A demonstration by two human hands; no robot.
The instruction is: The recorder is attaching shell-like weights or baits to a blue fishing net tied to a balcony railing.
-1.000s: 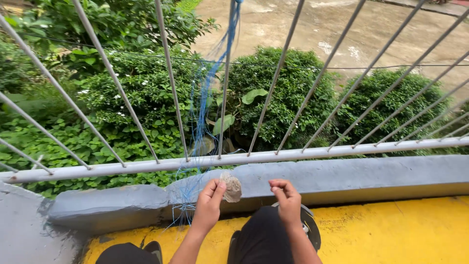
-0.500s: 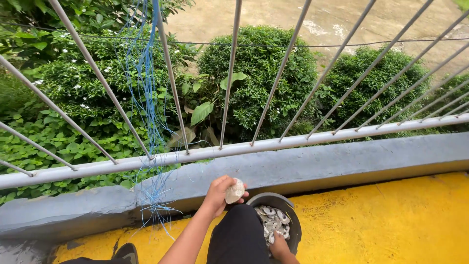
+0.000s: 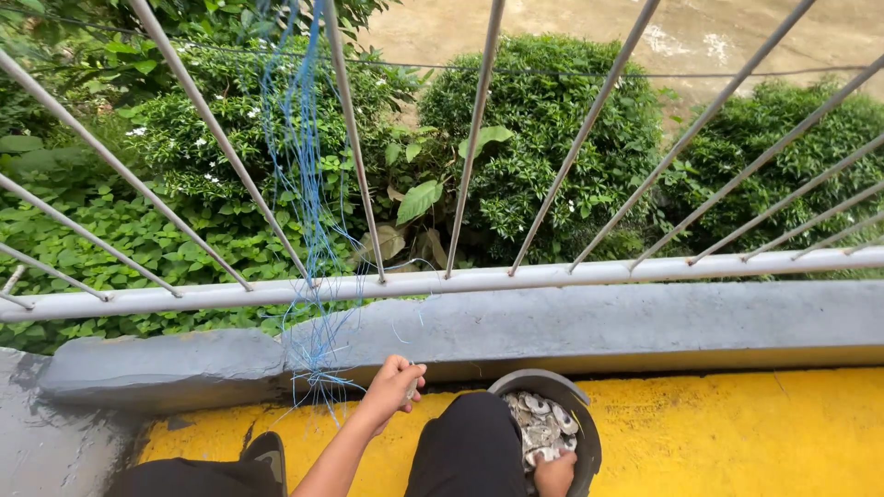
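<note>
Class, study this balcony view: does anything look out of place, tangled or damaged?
Yes. A tangle of loose blue string hangs from the metal railing down to the yellow floor, frayed and knotted near the left hand. The grey curb looks cracked there.

An outdoor balcony or rooftop edge: yellow-painted floor (image 3: 737, 433), grey concrete kerb (image 3: 589, 322), slanted grey metal railing (image 3: 479, 276), green shrubs (image 3: 543, 138) below.

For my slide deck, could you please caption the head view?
Left hand grips blue strands by railing; right hand in shell bucket.
</note>
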